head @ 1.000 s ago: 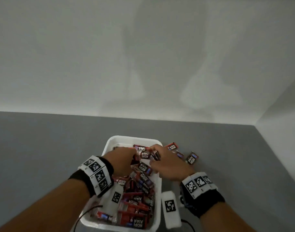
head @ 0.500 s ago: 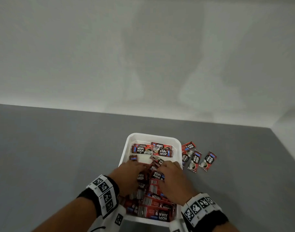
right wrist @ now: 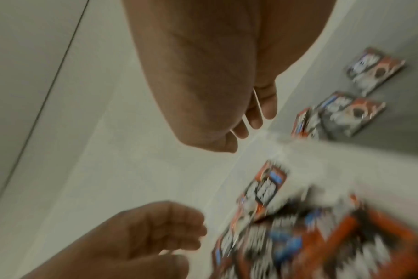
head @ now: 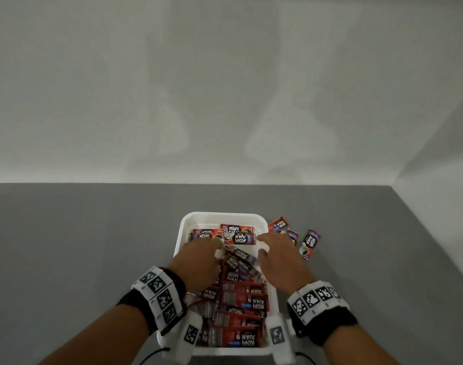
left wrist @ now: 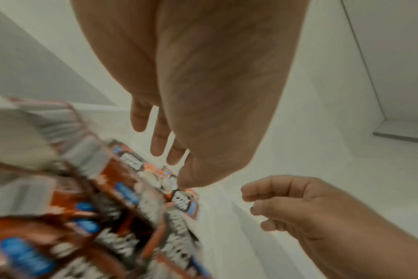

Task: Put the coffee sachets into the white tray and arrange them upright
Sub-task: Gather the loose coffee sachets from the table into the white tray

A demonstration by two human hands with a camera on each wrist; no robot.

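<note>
Both hands have parted: left hand [head: 199, 262] and right hand [head: 280, 259] hover loose and empty over the white tray [head: 222, 217], lower centre; jumbled coffee sachets [head: 241, 299] still need standing upright.

Head view: you are working in dim, even, greyish light. The wall [head: 225, 88] carries soft, broad shadows toward 12 o'clock; no glare. Straight lines bow slightly near the frame edges from the wide lens. Print on the sachets [head: 241, 299] reads fairly sharp. Both wrist views: heavy motion smear over the sachets [left wrist: 122, 207] toward 7 and 5 o'clock; your left hand [left wrist: 203, 85] is soft, close to the lens.
</note>
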